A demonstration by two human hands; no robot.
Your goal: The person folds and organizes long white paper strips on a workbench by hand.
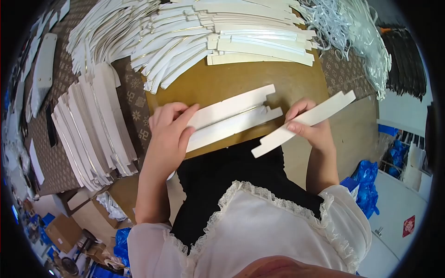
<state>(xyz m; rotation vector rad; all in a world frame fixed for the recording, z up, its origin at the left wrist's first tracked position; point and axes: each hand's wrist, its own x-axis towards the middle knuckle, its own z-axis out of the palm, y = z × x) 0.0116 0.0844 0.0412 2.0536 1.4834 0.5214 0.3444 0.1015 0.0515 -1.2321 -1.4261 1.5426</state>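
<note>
My left hand (169, 132) grips the left end of a white zipper panel (218, 107), thumb and fingers closed on it. The panel has two pale strips with a gold-toothed zipper running between them, and its right end is notched. It lies over the brown board (296, 78). To the right, my right hand (317, 132) pinches a single cream strip (329, 106) between thumb and fingers. This strip has stepped ends and is held tilted, apart from the panel.
Cream strips (259, 56) are stacked at the board's back, beside fanned white zippers (181, 51). Several finished-looking zipper panels (95, 125) lie on the patterned cloth (134, 88) at left. White string scraps (329, 28) and clear plastic (366, 46) lie back right.
</note>
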